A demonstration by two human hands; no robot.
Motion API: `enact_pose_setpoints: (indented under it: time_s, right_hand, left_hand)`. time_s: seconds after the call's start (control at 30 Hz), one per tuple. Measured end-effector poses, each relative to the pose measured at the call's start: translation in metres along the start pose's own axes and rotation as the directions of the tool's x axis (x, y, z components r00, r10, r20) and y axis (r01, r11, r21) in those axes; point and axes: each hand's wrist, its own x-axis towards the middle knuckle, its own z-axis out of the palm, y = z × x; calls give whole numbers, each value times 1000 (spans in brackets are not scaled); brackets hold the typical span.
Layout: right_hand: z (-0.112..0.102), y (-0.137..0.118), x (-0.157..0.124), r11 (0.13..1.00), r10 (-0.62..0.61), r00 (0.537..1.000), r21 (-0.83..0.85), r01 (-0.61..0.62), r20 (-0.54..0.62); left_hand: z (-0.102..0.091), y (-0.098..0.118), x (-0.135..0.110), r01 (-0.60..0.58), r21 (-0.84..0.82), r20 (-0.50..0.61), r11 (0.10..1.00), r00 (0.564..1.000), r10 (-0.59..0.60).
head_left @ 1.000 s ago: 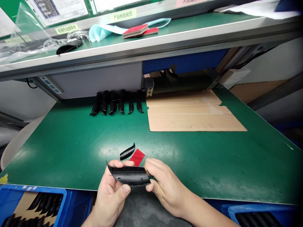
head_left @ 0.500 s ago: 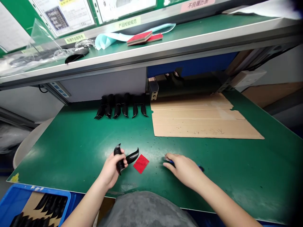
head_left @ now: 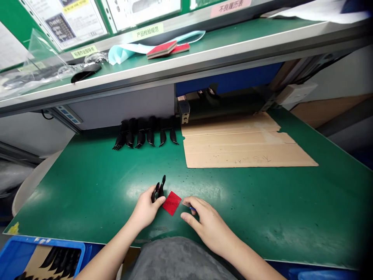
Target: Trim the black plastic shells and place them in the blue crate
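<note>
On the green bench top [head_left: 262, 212], right at its front edge, the black curved plastic piece [head_left: 159, 189] stands up out of the left hand [head_left: 144, 210], its tips pointing away from the person. The left fingers [head_left: 148, 200] curl narrowly around its lower part, hiding much of it. Just beside that hand lies the red square [head_left: 171, 203], flat on the bench with small dark print on it. The right hand [head_left: 206, 225] rests on the other side of the square, its fingers near one corner and curved inward around a small blue object [head_left: 192, 209], of which only a sliver shows, so its shape is hard to tell. Farther back, a row of black plastic pieces [head_left: 145, 134] lies side by side next to a flattened cardboard sheet [head_left: 247, 146]. Below the bench's front edge, on the left, sits a blue bin [head_left: 17, 256] with more black pieces [head_left: 60, 256] in it. The person's grey lap [head_left: 177, 260] shows between the arms. On the shelf above are red pads [head_left: 168, 49] and a folded blue sheet [head_left: 116, 54].
</note>
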Motion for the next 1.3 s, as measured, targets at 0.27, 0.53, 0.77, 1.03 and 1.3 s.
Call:
enact_pose_setpoints:
  time_s: [0.27,0.53,0.77,1.03,1.3]
  right_hand:
    - [-4,-29,-11,968,-249,965,-57,245,-78]
    - [-9,-40,-13,927,-319,943,-240,289,-94]
    - [-10,-37,-16,903,-303,951,-340,264,-67]
    - [-10,-36,-15,886,-301,952,-385,260,-50]
    - [-9,-31,-14,854,-289,957,-442,275,37]
  left_hand:
    - [11,47,-72,93,-823,76,560,996,-54]
    - [13,46,-88,55,-877,-15,478,990,-142]
    - [15,50,-84,67,-867,27,494,996,-88]
    - [17,44,-85,40,-845,-12,533,996,-93]
    - [16,28,-88,-1,-796,-13,606,1000,-16]
